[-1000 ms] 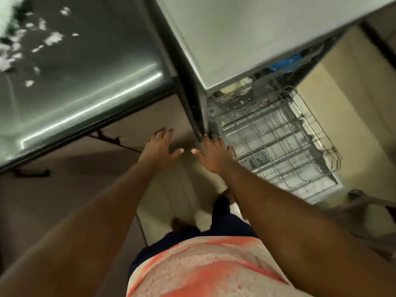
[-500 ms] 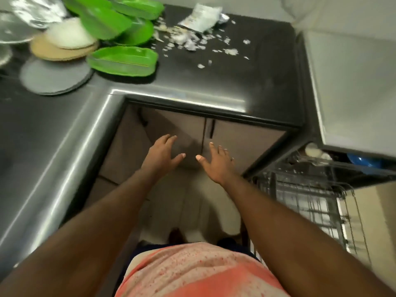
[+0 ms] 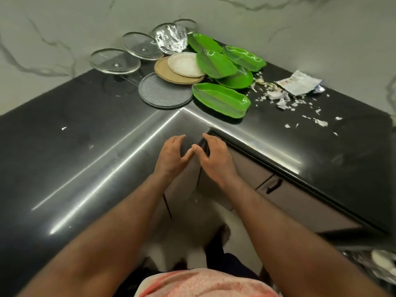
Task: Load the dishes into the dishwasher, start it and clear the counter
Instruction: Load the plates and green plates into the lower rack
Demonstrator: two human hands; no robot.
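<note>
Dishes lie piled in the far inner corner of the glossy black L-shaped table (image 3: 75, 129), and neither of the hands holds any of them.

Nearest the camera, a pink-and-white mottled garment (image 3: 203, 284) fills the bottom edge, and two bare forearms reach forward from it. At the lower right a blurred piece of a wire dishwasher rack (image 3: 360, 262) shows with something white in it.

The left hand (image 3: 171, 156) and the right hand (image 3: 216, 160) hover side by side at the table's inner corner. Their fingers are loosely curled, the thumb tips touch, and they grasp nothing. Below them stand pale grey cabinet doors (image 3: 300, 202), one with a dark bar handle (image 3: 273, 186), and a pale floor (image 3: 242, 228).

A shiny stretch of table separates the hands from the pile. Its nearest piece is a green leaf-shaped plastic tray (image 3: 221, 99), just beside a grey round plate (image 3: 165, 93). Behind these a white round plate (image 3: 185, 64) rests on a tan round plate (image 3: 162, 69), and more green leaf trays (image 3: 216, 63) overlap to the right. Farther back are crumpled silver foil (image 3: 171, 38) and round glass lids (image 3: 115, 61) along the wall.

To the right, a torn white packet (image 3: 297, 82) lies among scattered white scraps (image 3: 278, 99). A pale marble wall (image 3: 64, 28) with grey veins closes the corner.
</note>
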